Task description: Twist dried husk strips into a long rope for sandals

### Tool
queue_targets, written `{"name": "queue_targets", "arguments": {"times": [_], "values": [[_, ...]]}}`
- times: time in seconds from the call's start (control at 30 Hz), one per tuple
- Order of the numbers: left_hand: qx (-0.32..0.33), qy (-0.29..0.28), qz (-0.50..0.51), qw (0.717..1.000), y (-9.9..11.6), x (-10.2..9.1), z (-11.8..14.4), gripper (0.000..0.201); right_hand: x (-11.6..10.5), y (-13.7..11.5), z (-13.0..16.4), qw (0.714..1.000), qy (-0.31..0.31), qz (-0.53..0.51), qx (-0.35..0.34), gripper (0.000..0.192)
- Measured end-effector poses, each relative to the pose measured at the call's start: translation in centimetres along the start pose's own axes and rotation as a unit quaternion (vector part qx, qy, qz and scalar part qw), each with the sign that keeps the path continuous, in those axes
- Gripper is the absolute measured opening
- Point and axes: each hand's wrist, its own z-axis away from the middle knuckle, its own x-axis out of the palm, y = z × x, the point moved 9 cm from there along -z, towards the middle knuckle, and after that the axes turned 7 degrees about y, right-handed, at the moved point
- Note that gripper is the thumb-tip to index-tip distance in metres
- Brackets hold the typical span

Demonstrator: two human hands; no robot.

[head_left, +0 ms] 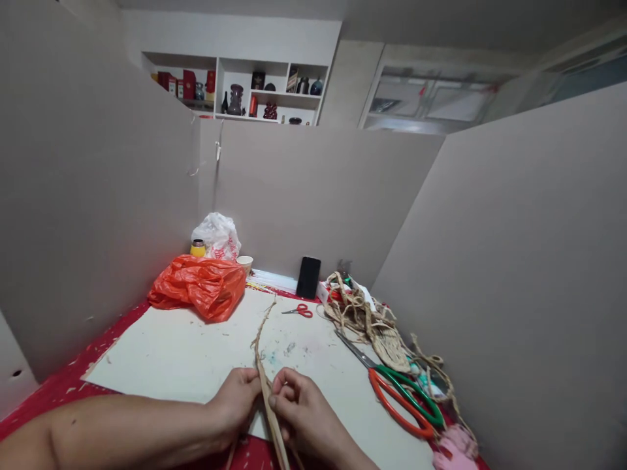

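A tan strand of dried plant fibre [260, 362] runs from the middle of the white board [186, 352] down to the bottom edge of the view. Its far end is thin, twisted and frayed, while the near part is a flat, wider strip. My left hand [238, 397] is closed on the strand from the left. Close beside it, my right hand [304, 410] pinches the strand from the right with bent thumb and fingers. The lower fingers of both hands are partly hidden.
Right of my hands lie large green-and-orange-handled scissors [399, 391], a heap of braided cord [377, 323] and a pink object [456, 449]. Farther back are small red scissors [302, 311], a black phone [308, 277], an orange bag [200, 284] and a paper cup [245, 263]. Grey partitions [318, 189] enclose the table.
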Motion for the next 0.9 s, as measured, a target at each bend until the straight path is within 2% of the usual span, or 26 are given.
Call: {"name": "queue_targets", "arguments": {"times": [0.13, 0.27, 0.4, 0.53, 0.7, 0.8, 0.9], "values": [[0.017, 0.029, 0.026, 0.999, -0.3, -0.6, -0.5, 0.037, 0.3, -0.1, 0.0, 0.998, 0.012, 0.06, -0.01, 0.017], [0.038, 0.034, 0.018, 0.999, -0.3, -0.9, -0.6, 0.037, -0.3, -0.3, -0.1, 0.997, 0.053, 0.061, 0.001, 0.034], [0.02, -0.001, 0.004, 1.0, -0.7, -0.3, -0.6, 0.041, -0.5, 0.5, -0.4, 0.998, 0.054, -0.006, 0.035, 0.042], [0.005, 0.021, 0.005, 1.0, -1.2, -0.8, -0.9, 0.042, -0.8, 0.9, -0.6, 0.994, 0.05, -0.094, 0.037, 0.035], [0.013, -0.006, 0.011, 1.0, -1.1, -0.5, -1.1, 0.047, -1.0, -0.1, -0.3, 0.982, 0.024, -0.187, 0.02, 0.03], [0.017, -0.011, 0.009, 1.0, -0.8, -0.5, -0.9, 0.048, -0.7, -0.4, 0.1, 0.985, 0.006, -0.164, 0.051, 0.031], [-0.007, 0.011, 0.01, 1.0, -0.7, -0.9, -0.7, 0.038, -0.6, 0.1, 0.5, 0.993, 0.016, -0.08, 0.086, 0.025]]}}
